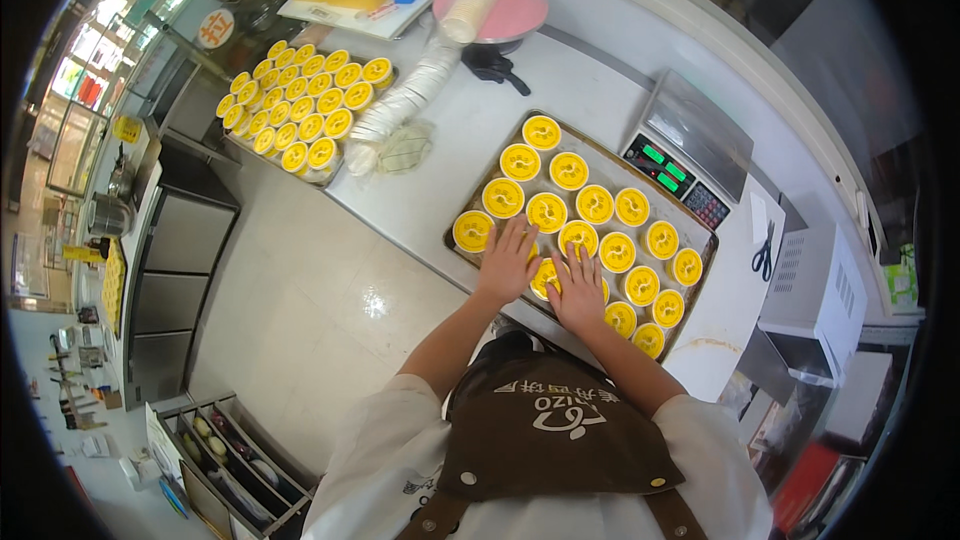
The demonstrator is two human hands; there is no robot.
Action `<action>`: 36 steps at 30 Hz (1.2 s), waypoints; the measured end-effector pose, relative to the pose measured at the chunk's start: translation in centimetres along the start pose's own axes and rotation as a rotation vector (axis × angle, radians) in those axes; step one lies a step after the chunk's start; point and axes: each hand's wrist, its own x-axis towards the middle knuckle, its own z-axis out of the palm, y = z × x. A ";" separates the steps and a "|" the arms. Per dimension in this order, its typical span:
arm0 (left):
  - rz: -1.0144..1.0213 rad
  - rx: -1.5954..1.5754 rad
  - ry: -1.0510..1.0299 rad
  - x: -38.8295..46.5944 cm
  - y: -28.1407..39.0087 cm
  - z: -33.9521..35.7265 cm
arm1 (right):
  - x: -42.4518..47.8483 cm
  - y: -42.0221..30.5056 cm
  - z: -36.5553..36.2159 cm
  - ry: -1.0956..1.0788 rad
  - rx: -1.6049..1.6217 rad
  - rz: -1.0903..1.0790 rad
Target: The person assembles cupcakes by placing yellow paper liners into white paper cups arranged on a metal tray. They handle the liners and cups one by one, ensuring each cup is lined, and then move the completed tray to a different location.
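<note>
Before me a metal baking tray (711,255) holds several cups with yellow lids (595,205). My left hand (510,261) lies palm down over a lid near the tray's front left, its fingers apart and partly hiding that cup. Just to its right, my right hand (580,292) rests with spread fingertips on a yellow lid, covering parts of neighbouring cups. The two hands are close together. Whether either hand presses on its lid cannot be told.
A second tray of yellow-lidded cups (301,106) stands at the left, beside a long sleeve of stacked lids (409,94). Beyond are a black glove (491,67) and a pink turntable (517,9). A digital scale (694,135) and scissors (763,255) lie right of the near tray.
</note>
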 end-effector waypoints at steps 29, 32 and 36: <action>-0.946 -0.772 -0.003 -20.6 3.0 0.2 | -8.6 19.2 -7.4 0.405 0.199 0.334; -0.798 -0.742 0.117 -17.4 0.2 0.5 | -8.7 18.0 -8.9 0.271 0.375 0.374; -0.878 -0.765 0.255 -7.4 -4.4 -3.3 | -5.9 10.6 -7.8 -0.006 0.579 0.337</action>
